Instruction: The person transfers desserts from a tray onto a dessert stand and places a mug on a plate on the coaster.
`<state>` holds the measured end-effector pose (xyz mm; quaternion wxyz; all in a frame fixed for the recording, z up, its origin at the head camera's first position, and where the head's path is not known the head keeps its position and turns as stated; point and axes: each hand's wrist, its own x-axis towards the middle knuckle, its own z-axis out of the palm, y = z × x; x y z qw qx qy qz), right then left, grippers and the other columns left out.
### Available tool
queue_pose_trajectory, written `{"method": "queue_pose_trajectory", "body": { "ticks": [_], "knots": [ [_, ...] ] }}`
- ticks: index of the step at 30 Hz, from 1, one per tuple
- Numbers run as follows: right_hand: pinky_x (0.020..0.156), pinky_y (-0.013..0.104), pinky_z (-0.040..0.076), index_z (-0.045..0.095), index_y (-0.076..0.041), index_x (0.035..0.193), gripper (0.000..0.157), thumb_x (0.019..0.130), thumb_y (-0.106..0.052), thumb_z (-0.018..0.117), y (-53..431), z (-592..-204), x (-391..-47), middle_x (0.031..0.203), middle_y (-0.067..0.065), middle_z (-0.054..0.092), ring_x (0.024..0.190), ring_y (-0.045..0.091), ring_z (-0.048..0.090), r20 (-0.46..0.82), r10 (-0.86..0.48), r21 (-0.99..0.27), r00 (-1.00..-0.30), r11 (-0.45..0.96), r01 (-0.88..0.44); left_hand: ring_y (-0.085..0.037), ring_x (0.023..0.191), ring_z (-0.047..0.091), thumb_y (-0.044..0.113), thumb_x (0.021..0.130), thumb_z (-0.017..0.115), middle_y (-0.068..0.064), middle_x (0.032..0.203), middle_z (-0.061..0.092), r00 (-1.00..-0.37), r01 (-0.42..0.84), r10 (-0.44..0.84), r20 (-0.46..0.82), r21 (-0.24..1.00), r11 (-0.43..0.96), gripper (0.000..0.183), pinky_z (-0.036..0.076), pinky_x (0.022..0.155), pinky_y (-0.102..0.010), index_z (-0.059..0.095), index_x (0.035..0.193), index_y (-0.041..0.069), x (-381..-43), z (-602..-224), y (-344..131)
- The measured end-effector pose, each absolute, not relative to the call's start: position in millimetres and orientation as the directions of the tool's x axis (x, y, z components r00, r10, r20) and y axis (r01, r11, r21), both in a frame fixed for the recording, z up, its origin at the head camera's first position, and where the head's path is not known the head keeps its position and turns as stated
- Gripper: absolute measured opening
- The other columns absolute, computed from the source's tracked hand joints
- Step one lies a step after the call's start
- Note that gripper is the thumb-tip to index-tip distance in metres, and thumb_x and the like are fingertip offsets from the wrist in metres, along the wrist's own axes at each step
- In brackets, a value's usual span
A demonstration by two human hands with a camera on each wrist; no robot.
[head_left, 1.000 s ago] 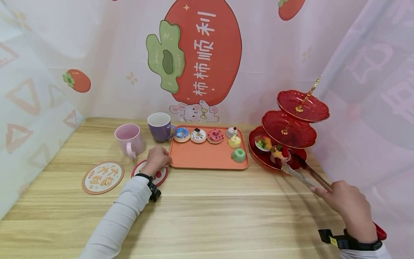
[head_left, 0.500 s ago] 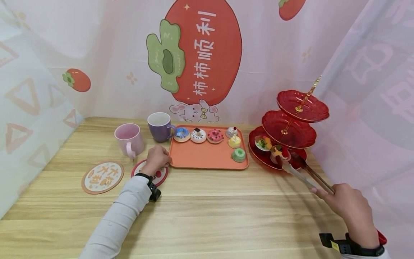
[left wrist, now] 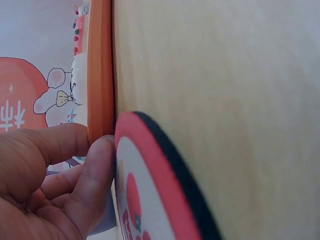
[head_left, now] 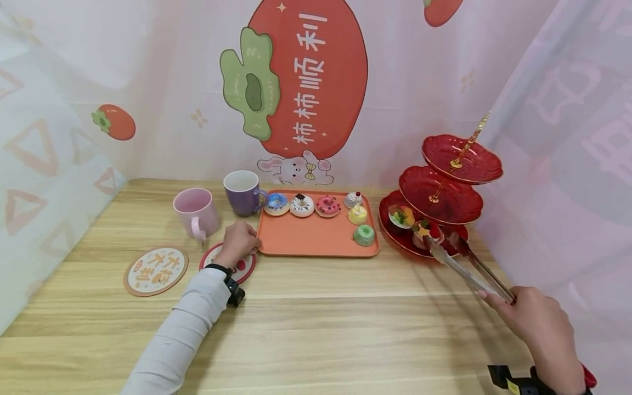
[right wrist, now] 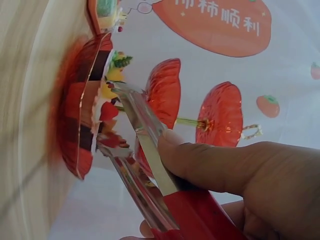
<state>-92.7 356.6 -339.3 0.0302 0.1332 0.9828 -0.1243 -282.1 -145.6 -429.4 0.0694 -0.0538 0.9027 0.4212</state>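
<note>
My left hand (head_left: 238,243) pinches the near left corner of the orange tray (head_left: 316,241) between thumb and forefinger. Beneath that hand lies a red-rimmed round coaster (left wrist: 145,165). In my right hand (head_left: 540,323) is a pair of metal tongs (right wrist: 145,135) with red handles (right wrist: 200,215). The tongs' arms are spread, their tips at a strawberry-topped tart (head_left: 423,233) on the bottom plate of a red three-tier stand (head_left: 439,198). Whether the tips touch the tart cannot be told. A second fruit tart (head_left: 401,217) sits beside it.
Three doughnuts, such as the pink doughnut (head_left: 328,206), line the tray's back. Small cakes, including a green cake (head_left: 364,235), stand along its right side. A pink mug (head_left: 196,213), a purple mug (head_left: 242,192) and an orange-rimmed coaster (head_left: 156,270) are at the left.
My right hand has shifted slightly down and right with the tongs, whose tips now stand a little wider apart. The tart stays on the plate. My left hand holds its place.
</note>
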Motion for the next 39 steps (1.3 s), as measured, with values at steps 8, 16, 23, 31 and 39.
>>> {"method": "queue_pose_trajectory", "body": {
  "ticks": [8, 16, 23, 31, 39],
  "knots": [
    [0.043, 0.033, 0.032, 0.058, -0.004, 0.074, 0.053, 0.083, -0.056, 0.059, 346, -341, -92, 0.057, 0.0, 0.046, 0.051, 0.022, 0.043, 0.023, 0.193, -0.251, -0.981, 0.951, 0.182, -0.013, 0.045, 0.056, 0.001, 0.074, 0.068, -0.006, 0.056, 0.06, -0.985, -0.154, -0.042, -0.165, 0.757, 0.634, 0.004, 0.045, 0.039, -0.025, 0.068, 0.076, -0.002, -281, -429, -147],
    [0.041, 0.033, 0.03, 0.062, -0.001, 0.075, 0.043, 0.082, -0.042, 0.068, 333, -358, -102, 0.051, -0.003, 0.041, 0.046, 0.018, 0.039, 0.231, 0.074, -0.241, -0.97, 0.97, 0.016, -0.015, 0.046, 0.057, 0.002, 0.074, 0.069, -0.006, 0.056, 0.06, -0.981, -0.178, -0.049, -0.189, 0.758, 0.628, 0.003, 0.045, 0.039, -0.025, 0.067, 0.074, -0.001, -281, -430, -148],
    [0.039, 0.032, 0.028, 0.06, 0.0, 0.07, 0.033, 0.077, -0.03, 0.075, 317, -372, -116, 0.05, -0.002, 0.041, 0.042, 0.017, 0.036, 0.355, 0.002, -0.211, -0.935, 0.974, -0.078, -0.015, 0.045, 0.057, 0.002, 0.073, 0.069, -0.006, 0.054, 0.059, -0.98, -0.185, -0.056, -0.193, 0.755, 0.629, 0.002, 0.045, 0.039, -0.025, 0.068, 0.072, 0.0, -283, -431, -147],
    [0.038, 0.03, 0.027, 0.061, 0.002, 0.077, 0.032, 0.078, -0.026, 0.075, 300, -382, -129, 0.05, -0.002, 0.039, 0.041, 0.014, 0.035, 0.359, -0.026, -0.249, -0.933, 0.961, -0.122, -0.016, 0.044, 0.056, 0.001, 0.072, 0.07, -0.006, 0.054, 0.058, -0.977, -0.19, -0.048, -0.206, 0.754, 0.629, 0.003, 0.044, 0.038, -0.025, 0.067, 0.072, 0.0, -283, -430, -147],
    [0.038, 0.029, 0.023, 0.058, -0.003, 0.071, 0.028, 0.074, -0.022, 0.078, 287, -392, -144, 0.048, -0.004, 0.032, 0.04, 0.013, 0.03, 0.433, -0.092, -0.203, -0.897, 0.959, -0.196, -0.015, 0.041, 0.054, 0.002, 0.073, 0.07, -0.006, 0.053, 0.057, -0.977, -0.186, -0.044, -0.206, 0.744, 0.642, 0.005, 0.043, 0.038, -0.024, 0.067, 0.069, 0.0, -285, -429, -147]
  ]
}}
